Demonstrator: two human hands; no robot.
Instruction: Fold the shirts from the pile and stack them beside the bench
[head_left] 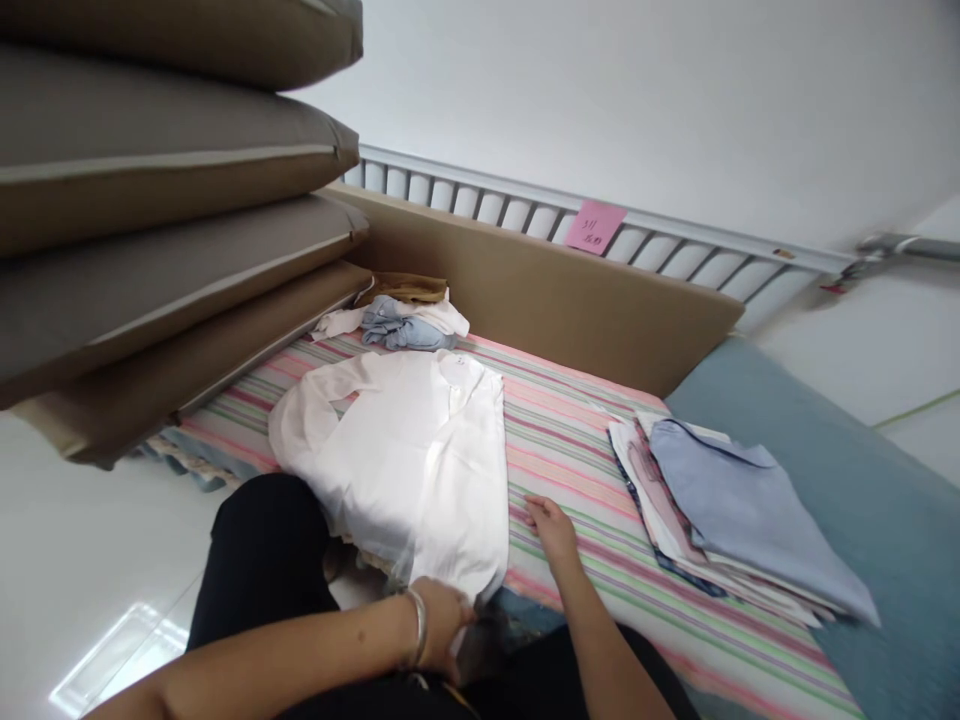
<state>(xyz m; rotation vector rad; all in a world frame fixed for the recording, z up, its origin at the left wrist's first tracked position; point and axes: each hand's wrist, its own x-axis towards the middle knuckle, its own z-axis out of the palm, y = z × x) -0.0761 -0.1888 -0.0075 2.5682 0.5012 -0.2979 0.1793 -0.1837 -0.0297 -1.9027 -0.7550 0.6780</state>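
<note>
A white long-sleeved shirt is spread before me, its collar end away from me and one sleeve bent out at the left. Its right side looks folded over, and the lower edge hangs near my lap. My left hand, with a bangle at the wrist, is closed on the shirt's near end; part of its fingers is hidden. Just right of the shirt, my right hand hovers over or rests on the striped sheet. Its fingers are partly stretched, with nothing in them.
Folded clothes lie stacked at the right, a light blue one on top. Crumpled clothes sit at the far left. Thick brown cushions tower at the left. A brown board and a pink note are at the back.
</note>
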